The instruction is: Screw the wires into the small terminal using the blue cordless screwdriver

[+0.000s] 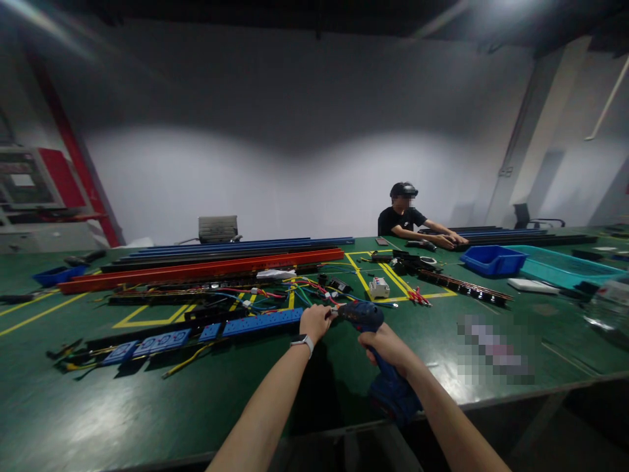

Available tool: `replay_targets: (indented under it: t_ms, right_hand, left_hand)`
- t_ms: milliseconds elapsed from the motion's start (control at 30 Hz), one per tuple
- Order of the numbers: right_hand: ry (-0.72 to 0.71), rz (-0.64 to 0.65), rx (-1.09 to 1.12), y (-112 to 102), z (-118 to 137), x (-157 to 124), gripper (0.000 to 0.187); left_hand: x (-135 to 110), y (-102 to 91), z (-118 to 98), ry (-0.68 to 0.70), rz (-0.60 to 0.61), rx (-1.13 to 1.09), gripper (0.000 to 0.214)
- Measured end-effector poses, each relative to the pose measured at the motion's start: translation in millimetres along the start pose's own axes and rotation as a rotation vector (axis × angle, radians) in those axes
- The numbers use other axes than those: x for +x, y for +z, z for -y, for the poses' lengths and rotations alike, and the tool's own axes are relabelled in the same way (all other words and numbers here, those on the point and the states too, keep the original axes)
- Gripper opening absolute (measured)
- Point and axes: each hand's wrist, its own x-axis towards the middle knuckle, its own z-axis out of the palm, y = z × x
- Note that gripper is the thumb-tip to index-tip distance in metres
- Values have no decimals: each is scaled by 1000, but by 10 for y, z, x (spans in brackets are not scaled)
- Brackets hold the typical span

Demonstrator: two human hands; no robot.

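Observation:
My right hand (386, 344) is wrapped round the grip of a blue cordless drill (363, 316), its nose pointing left. Close to the drill's tip, my left hand (315, 321) has its fingers pinched at the right end of a blue power strip (263, 321); what lies between the fingertips is too small to make out. Loose socket modules (162, 342) sit further left along the same strip, over a dark channel with wires. Behind my left hand spread red, blue, green and yellow wires (299, 290).
A long orange channel (206, 269) and blue rails (246, 246) lie across the back. A white breaker (378, 287) and red-tipped leads (419, 298) are right of centre. Beyond stand a blue bin (493, 260) and a teal tray (565, 267). Across the table a person (400, 216) handles dark rails.

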Motion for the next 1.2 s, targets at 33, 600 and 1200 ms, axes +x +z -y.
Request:
replay_targets:
  t_ms: [33, 600, 1200]
  right_hand:
    - [-6, 1, 3, -2, -11, 6, 8]
    - [-9, 9, -47, -10, 23, -13, 11]
    - [-10, 25, -15, -8, 3, 9, 11]
  left_hand:
    - [2, 1, 0, 2, 0, 0, 39]
    - [-20, -46, -28, -15, 25, 16, 38]
    - [-9, 25, 16, 1, 5, 20, 42]
